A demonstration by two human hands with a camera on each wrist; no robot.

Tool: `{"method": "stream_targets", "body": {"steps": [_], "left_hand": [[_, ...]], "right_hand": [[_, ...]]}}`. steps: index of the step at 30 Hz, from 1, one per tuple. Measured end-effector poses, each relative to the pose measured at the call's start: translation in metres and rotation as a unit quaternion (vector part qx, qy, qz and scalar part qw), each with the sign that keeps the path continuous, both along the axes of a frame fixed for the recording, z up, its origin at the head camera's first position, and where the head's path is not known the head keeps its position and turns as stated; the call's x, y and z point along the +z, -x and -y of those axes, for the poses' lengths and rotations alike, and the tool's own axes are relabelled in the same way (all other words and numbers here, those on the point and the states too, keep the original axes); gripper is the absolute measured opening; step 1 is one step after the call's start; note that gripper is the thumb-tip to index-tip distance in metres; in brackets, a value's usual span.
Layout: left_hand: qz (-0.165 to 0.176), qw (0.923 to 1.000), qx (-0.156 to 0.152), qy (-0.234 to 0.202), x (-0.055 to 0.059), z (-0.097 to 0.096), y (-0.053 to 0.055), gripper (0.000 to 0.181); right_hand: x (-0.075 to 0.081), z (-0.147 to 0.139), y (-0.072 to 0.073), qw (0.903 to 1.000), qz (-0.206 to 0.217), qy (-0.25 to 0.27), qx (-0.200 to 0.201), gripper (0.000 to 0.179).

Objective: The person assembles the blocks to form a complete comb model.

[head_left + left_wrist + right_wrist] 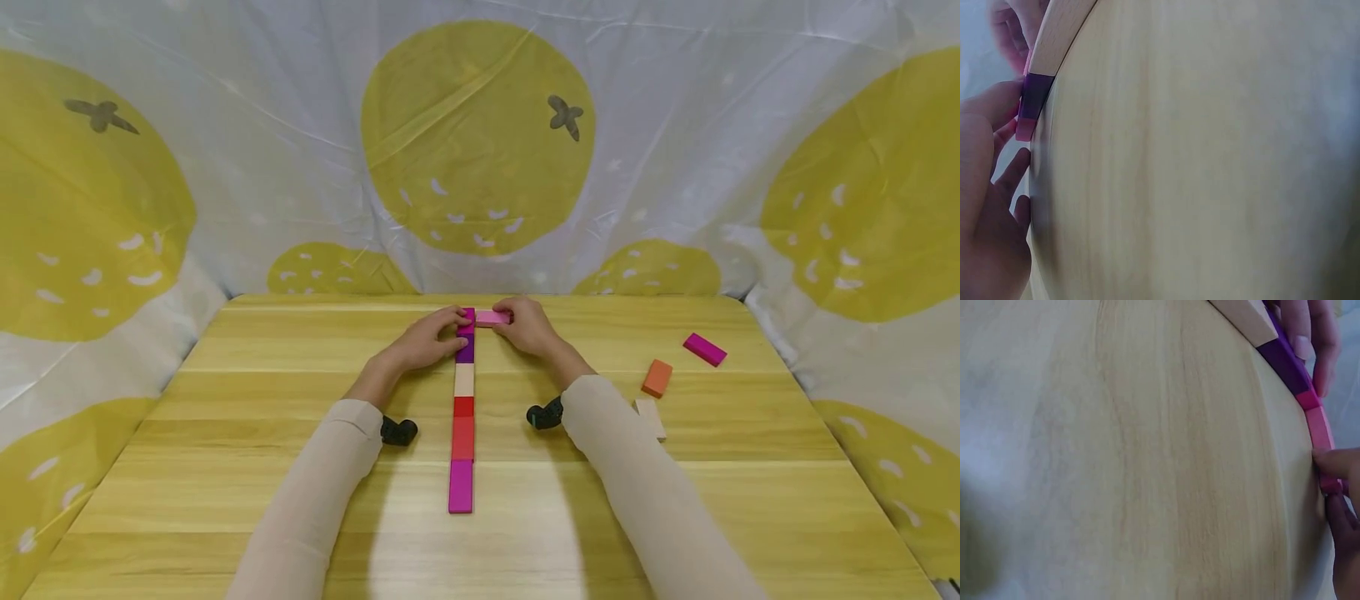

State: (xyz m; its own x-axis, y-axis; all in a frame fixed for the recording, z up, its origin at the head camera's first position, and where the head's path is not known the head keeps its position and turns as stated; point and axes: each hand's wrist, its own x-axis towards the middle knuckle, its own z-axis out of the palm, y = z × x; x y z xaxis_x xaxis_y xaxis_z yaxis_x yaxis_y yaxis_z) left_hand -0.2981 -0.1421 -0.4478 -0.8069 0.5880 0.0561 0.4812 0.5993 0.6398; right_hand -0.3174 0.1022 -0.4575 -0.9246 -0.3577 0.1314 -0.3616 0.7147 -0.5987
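Long lt-beige sleeves [300, 508], plus rounded blk wrist devices [401, 432], 1 per side.

Tabletop [262, 500]: wood-grain face, smooth, low sheen, glossier at near centre. Pale row block [464, 380]: bare wood, fine grain visible, matt. Near magenta block [461, 486], purple block [465, 349] and pink block [491, 318]: smooth, evenly coloured faces. Orange block [657, 378], right: smooth, coloured finish. Backdrop [300, 125], far: creased sheet, slight sheen. Sleeves [307, 500]: matt cloth. Wrist devices [397, 432]: dark, plastic-looking.
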Motion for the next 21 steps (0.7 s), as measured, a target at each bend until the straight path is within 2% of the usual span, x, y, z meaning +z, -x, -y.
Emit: {"method": "stream_targets", "body": {"steps": [3, 7, 10, 15, 21], "left_hand": [[0.002, 1.0, 0.0, 0.001, 0.002, -0.001, 0.0, 0.042], [0.004, 1.0, 0.0, 0.0, 0.001, -0.001, 0.0, 0.042], [0.005, 1.0, 0.001, -0.001, 0.001, 0.0, 0.0, 0.042], [0.006, 1.0, 0.003, -0.001, 0.001, 0.001, -0.001, 0.042], [0.002, 1.0, 0.002, -0.001, -0.001, 0.001, 0.0, 0.041]], "right_hand": [[-0.001, 0.001, 0.001, 0.9997, 0.013, 0.021, -0.006, 0.05], [-0.004, -0.005, 0.0, 0.9941, 0.071, 0.079, -0.021, 0.062], [-0.005, -0.009, -0.001, 0.9881, 0.096, 0.114, -0.038, 0.053], [-0.006, -0.008, -0.004, 0.9879, 0.081, 0.121, -0.052, 0.036], [-0.005, -0.005, -0.006, 0.9873, 0.078, 0.124, -0.061, 0.035]]}}
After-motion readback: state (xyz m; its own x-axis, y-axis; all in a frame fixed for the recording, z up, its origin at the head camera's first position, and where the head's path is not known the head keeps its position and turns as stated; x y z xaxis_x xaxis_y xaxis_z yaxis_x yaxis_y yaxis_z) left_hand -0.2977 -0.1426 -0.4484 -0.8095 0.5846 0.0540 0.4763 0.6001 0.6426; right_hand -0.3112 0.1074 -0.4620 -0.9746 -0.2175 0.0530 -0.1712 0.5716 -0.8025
